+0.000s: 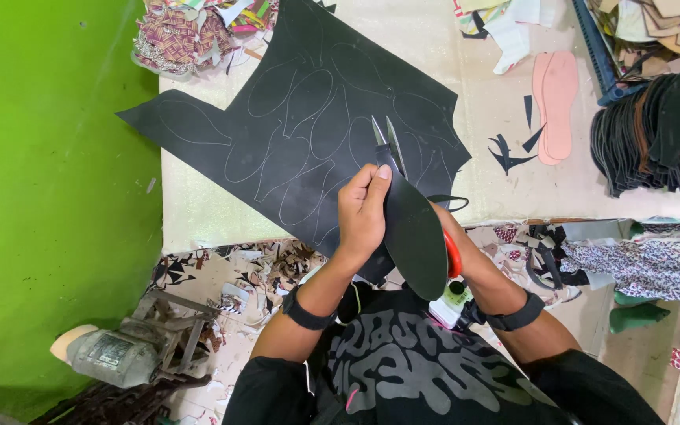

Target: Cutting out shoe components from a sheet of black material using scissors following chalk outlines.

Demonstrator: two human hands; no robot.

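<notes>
The left hand (362,211) is closed in a pinch on the upper edge of a black sole-shaped cutout (416,232), thumb and fingers bearing on the piece and holding it up on edge, tilted, above the person's lap. The right hand (456,245) is mostly hidden behind the cutout; it appears closed around the red handles of a pair of scissors (391,145), though its finger positions cannot be told. The blades stand slightly parted above the cutout's top end.

To do this step well, in the inspector's judgement, the left hand should turn the piece into the blades rather than twist the scissors, keeping the fingertips clear of the cut.

Beyond, a black sheet (308,118) marked with traced sole outlines lies flat on the table (466,63). Farther right rest a pink insole template (556,102) and a stack of dark cut soles (655,134).
</notes>
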